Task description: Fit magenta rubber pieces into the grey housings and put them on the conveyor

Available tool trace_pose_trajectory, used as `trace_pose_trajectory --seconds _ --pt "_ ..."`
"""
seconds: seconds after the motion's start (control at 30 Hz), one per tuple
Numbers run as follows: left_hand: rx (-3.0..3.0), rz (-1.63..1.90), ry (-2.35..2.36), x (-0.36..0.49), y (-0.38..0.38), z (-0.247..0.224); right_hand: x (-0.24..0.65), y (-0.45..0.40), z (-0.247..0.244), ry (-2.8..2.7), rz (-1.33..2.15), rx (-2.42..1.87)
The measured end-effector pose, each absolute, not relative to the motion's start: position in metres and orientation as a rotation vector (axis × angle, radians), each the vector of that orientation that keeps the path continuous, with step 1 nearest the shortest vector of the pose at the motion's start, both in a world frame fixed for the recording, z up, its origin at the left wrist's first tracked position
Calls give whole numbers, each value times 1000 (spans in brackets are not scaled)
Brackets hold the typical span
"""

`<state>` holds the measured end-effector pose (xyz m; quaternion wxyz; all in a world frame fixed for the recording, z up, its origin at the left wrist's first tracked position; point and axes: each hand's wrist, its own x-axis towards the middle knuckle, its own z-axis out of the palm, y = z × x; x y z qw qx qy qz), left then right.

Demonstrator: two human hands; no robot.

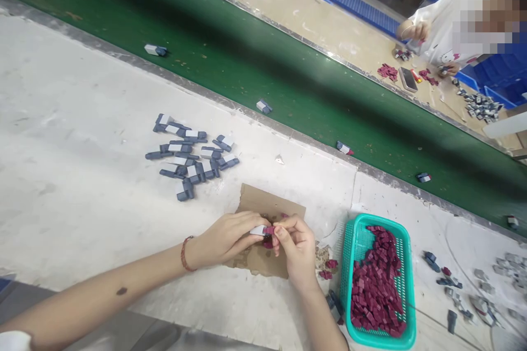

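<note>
Lower centre, the left hand (228, 238), forearm slanting in from the lower left, pinches a pale grey part (258, 230); the right hand (298, 247), angled up from the bottom edge, pinches a maroon piece (269, 230) at its end.

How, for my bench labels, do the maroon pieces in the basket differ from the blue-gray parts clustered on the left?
Colour: the maroon pieces are one hue; most blue-gray parts show pale and dark areas.
Placement: the maroon pieces are heaped in the basket; the blue-gray parts lie loosely grouped on the table.
Size: each maroon piece looks smaller than a blue-gray part.
Both groups hold many items.
</note>
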<state>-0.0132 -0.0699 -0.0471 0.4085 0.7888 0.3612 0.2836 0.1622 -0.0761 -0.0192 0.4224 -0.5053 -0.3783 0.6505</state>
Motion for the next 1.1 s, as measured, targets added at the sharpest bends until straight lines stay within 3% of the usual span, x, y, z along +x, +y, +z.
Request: trace_pose_trajectory --seconds 0.87,0.97,1.1 --pt "2202 754 843 -6 -73 -45 186 -97 2 -1548 1224 -1356" --pt "2247 696 896 2 -60 -38 222 -106 19 -1654 1055 -1450" --pt "2202 688 1110 22 -14 -26 291 -119 29 -1733 549 -1925"
